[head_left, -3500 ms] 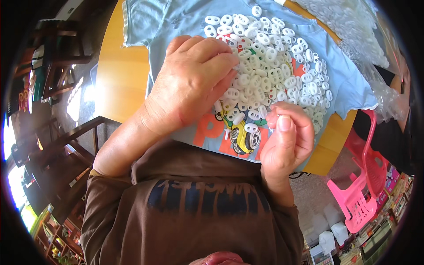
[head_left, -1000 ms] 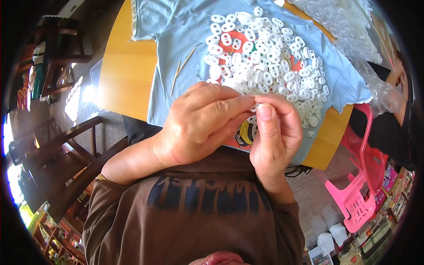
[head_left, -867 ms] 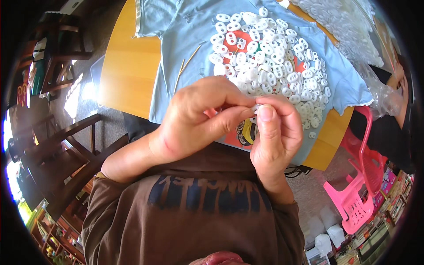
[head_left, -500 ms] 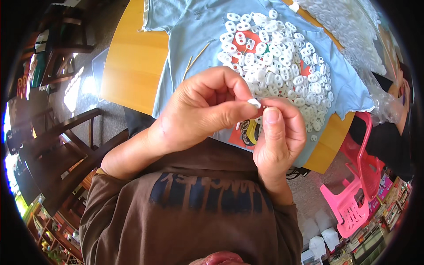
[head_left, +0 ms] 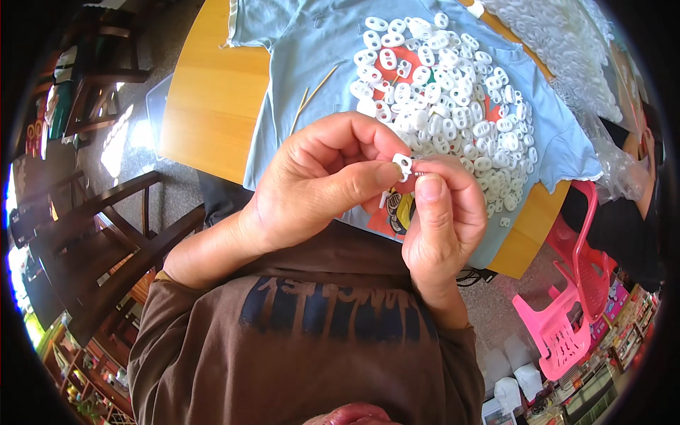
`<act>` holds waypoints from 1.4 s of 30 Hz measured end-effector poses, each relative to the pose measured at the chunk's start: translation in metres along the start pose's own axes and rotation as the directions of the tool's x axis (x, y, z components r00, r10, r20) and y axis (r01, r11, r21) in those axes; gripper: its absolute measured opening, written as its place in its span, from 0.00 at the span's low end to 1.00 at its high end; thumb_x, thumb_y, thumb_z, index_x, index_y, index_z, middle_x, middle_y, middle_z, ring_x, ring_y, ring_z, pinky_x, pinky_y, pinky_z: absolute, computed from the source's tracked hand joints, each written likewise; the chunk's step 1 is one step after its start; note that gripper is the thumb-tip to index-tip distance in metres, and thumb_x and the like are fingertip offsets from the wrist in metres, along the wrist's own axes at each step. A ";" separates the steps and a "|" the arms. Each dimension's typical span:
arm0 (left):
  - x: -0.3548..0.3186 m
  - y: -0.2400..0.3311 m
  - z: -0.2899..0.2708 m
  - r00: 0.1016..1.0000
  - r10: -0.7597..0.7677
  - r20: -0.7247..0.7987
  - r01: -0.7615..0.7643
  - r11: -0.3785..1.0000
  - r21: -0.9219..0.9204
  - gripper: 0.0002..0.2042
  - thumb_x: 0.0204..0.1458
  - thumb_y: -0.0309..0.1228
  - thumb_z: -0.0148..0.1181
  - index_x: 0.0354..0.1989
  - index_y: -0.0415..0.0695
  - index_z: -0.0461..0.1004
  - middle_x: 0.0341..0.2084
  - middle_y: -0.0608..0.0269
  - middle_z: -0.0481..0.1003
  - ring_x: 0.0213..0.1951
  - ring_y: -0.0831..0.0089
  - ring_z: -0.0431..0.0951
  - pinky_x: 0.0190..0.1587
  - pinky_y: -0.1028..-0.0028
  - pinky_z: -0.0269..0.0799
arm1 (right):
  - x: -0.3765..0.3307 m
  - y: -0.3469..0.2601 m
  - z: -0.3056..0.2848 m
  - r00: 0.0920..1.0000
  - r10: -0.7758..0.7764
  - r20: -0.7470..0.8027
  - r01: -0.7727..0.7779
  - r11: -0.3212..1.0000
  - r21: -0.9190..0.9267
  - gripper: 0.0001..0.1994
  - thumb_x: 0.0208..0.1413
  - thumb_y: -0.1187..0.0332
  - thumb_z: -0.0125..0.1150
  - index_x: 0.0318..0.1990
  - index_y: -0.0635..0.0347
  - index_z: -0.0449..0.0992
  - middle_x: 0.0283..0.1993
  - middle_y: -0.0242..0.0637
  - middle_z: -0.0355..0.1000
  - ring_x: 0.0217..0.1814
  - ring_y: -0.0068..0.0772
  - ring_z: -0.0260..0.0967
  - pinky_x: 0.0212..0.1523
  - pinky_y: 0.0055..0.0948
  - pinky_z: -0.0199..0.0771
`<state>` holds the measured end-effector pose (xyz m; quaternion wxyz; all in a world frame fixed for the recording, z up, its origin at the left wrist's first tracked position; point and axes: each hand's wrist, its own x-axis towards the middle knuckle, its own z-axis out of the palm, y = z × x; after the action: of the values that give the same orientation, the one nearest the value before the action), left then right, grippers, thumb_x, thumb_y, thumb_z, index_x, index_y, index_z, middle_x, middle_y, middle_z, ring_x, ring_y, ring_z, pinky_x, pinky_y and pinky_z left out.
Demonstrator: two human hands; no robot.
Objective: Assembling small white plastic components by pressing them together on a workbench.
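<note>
Pinched between thumb and forefinger of my left hand (head_left: pixel 319 188) is a small white plastic cord lock (head_left: pixel 403 166), its holes showing. Close to its right side, my right hand (head_left: pixel 443 227) has thumb and forefinger pressed together on a tiny metal spring (head_left: pixel 420 173), whose coils point toward the cord lock. Beyond both hands, a heap of white two-hole cord locks (head_left: pixel 460 95) lies on a light blue T-shirt (head_left: pixel 304 42). A small white piece (head_left: pixel 384 199) shows just below my left fingers.
The shirt covers part of a yellow wooden table (head_left: pixel 212 106). Two thin wooden sticks (head_left: pixel 315 92) lie left of the heap. Clear plastic bags (head_left: pixel 567 49) are at the far right, near another person's arm (head_left: pixel 648 163). A pink plastic chair (head_left: pixel 567 319) stands at right, dark wooden chairs (head_left: pixel 106 241) at left.
The cord lock has turned in my left fingers, so its holed face now shows. My right hand has shifted slightly left, still pinching the spring.
</note>
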<state>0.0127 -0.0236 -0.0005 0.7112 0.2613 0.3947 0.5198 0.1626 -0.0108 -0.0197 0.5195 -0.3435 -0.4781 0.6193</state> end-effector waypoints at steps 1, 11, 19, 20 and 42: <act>0.000 0.001 0.001 1.000 0.006 0.008 -0.006 1.000 0.018 0.05 0.51 0.23 0.53 0.37 0.39 0.68 0.26 0.62 0.72 0.22 0.83 0.68 0.23 0.84 0.63 | 0.000 0.001 0.000 1.000 -0.017 -0.002 0.017 1.000 -0.008 0.05 0.55 0.77 0.52 0.38 0.68 0.71 0.35 0.33 0.66 0.30 0.15 0.59 0.32 0.15 0.61; -0.002 -0.003 0.001 0.999 0.032 -0.023 -0.031 0.998 0.055 0.05 0.51 0.20 0.54 0.36 0.39 0.68 0.26 0.63 0.72 0.22 0.84 0.68 0.24 0.85 0.64 | -0.001 0.006 -0.001 0.999 -0.051 -0.001 0.051 0.995 -0.084 0.04 0.54 0.77 0.53 0.36 0.68 0.71 0.34 0.36 0.68 0.31 0.17 0.62 0.32 0.16 0.62; -0.004 -0.010 -0.003 0.980 0.195 0.034 -0.197 0.949 0.246 0.06 0.50 0.18 0.55 0.35 0.39 0.68 0.30 0.63 0.71 0.23 0.84 0.68 0.25 0.86 0.64 | 0.002 0.002 0.000 0.989 -0.149 0.022 0.149 0.951 -0.272 0.03 0.52 0.77 0.55 0.34 0.68 0.72 0.31 0.37 0.69 0.27 0.19 0.63 0.27 0.17 0.62; -0.004 -0.010 -0.004 0.974 0.220 0.049 -0.225 0.930 0.289 0.06 0.50 0.18 0.55 0.35 0.39 0.68 0.31 0.62 0.71 0.23 0.84 0.68 0.25 0.86 0.64 | 0.001 0.000 0.000 0.992 -0.116 0.039 0.123 0.952 -0.279 0.04 0.52 0.77 0.56 0.34 0.68 0.72 0.30 0.37 0.69 0.27 0.19 0.63 0.26 0.17 0.62; -0.004 -0.010 -0.006 0.991 0.125 -0.039 -0.121 0.988 0.093 0.04 0.51 0.20 0.54 0.35 0.39 0.68 0.29 0.63 0.71 0.23 0.82 0.69 0.23 0.83 0.65 | 0.007 0.000 -0.001 0.991 -0.110 0.080 0.130 0.940 -0.316 0.06 0.50 0.79 0.57 0.37 0.66 0.71 0.33 0.35 0.68 0.33 0.22 0.64 0.33 0.19 0.65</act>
<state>0.0119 -0.0311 -0.0101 0.6564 0.3055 0.4167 0.5497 0.1622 -0.0035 -0.0191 0.4788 -0.3747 -0.6080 0.5106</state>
